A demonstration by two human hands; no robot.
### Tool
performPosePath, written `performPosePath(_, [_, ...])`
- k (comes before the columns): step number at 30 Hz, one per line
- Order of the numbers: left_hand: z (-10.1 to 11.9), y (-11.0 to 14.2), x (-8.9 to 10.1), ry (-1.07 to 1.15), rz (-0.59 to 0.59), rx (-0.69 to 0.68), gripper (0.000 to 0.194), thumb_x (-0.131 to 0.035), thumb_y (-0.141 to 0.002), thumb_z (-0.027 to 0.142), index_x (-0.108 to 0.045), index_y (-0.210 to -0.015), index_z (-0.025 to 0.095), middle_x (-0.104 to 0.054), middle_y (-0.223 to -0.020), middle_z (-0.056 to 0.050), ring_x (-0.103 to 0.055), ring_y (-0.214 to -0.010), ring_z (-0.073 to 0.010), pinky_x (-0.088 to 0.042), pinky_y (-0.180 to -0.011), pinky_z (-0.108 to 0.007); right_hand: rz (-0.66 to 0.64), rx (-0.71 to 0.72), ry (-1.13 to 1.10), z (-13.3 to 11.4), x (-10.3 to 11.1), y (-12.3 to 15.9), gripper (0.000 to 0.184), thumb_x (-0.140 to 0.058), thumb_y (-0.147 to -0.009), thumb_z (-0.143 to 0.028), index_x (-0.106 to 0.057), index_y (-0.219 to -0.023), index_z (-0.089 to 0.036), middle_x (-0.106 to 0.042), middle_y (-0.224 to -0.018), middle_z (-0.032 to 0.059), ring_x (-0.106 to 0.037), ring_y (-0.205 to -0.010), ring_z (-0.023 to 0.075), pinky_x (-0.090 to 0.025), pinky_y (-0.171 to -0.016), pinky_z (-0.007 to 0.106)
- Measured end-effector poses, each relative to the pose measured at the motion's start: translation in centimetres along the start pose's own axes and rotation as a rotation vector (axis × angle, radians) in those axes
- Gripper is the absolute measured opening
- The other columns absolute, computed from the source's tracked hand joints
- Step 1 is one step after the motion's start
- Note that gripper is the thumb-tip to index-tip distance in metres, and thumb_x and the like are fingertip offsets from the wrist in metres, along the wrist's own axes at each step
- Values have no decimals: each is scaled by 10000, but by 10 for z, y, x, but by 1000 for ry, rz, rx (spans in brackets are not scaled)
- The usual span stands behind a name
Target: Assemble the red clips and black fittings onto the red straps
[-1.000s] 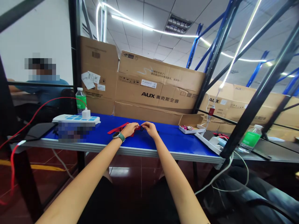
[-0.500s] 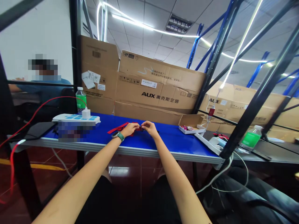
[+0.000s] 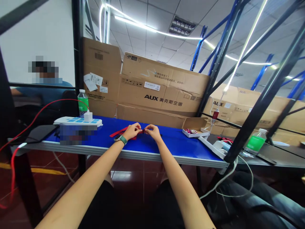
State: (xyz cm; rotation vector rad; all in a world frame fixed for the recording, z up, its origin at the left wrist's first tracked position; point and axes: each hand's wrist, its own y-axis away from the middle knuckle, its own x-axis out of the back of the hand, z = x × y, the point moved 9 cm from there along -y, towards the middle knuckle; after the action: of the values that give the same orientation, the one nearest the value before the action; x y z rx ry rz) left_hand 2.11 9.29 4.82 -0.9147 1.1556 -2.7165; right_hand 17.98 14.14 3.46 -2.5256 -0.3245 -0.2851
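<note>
Both my arms reach out over the blue table [image 3: 166,146]. My left hand [image 3: 132,131], with a green watch on its wrist, pinches a red ribbon [image 3: 118,132] that trails off to the left on the table. My right hand [image 3: 152,130] is closed in a pinch on the same ribbon, its fingertips almost touching those of the left hand. The small part between the fingertips is too small to make out.
A white power strip [image 3: 77,121] with a charger and a green bottle [image 3: 82,102] stand at the back left. A small open cardboard box [image 3: 194,126] lies to the right. Large cardboard cartons [image 3: 162,89] line the back. Another person [image 3: 45,86] sits at far left.
My hands have drawn slightly closer together at the fingertips on the ribbon. Otherwise nothing has visibly moved.
</note>
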Motion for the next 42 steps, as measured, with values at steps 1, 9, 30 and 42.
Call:
performPosePath(1, [-1, 0, 2, -5, 13, 1, 189, -668, -819, 358, -653, -925, 203, -728, -765, -16, -687, -708, -183, -503, -688, -269, -18, -8, 4, 0, -2, 0, 219, -714, -716, -358, -688, -839, -179, -729, -796, 28, -691, -700, 167, -587, -665, 280])
performPosePath(9, [8, 2, -3, -70, -62, -64, 196, -602, -880, 306, -675, -1039, 218, -731, -779, -2, -678, -729, -174, -496, -726, -267, -165, -97, 24, 11, -20, 3, 169, -686, -761, -306, -603, -847, -188, -660, -657, -12, -649, -573, 147, -526, -552, 249])
performPosePath(30, [-18, 3, 0, -255, -40, 2, 286, -732, -760, 235, -732, -1046, 229, -753, -1076, -69, -688, -1011, -251, -508, -947, -360, 283, -26, 364, 11, 39, -1, 237, -575, -790, -181, -643, -1016, -199, -704, -835, 18, -679, -663, 157, -559, -756, 293])
performPosePath(42, [6, -3, 14, 48, 107, -23, 258, -616, -893, 396, -719, -1007, 189, -774, -978, -68, -715, -915, -218, -547, -846, -319, 59, 272, 276, -41, 2, 10, 209, -552, -906, -251, -735, -1003, -231, -761, -965, 43, -714, -877, 189, -551, -841, 298])
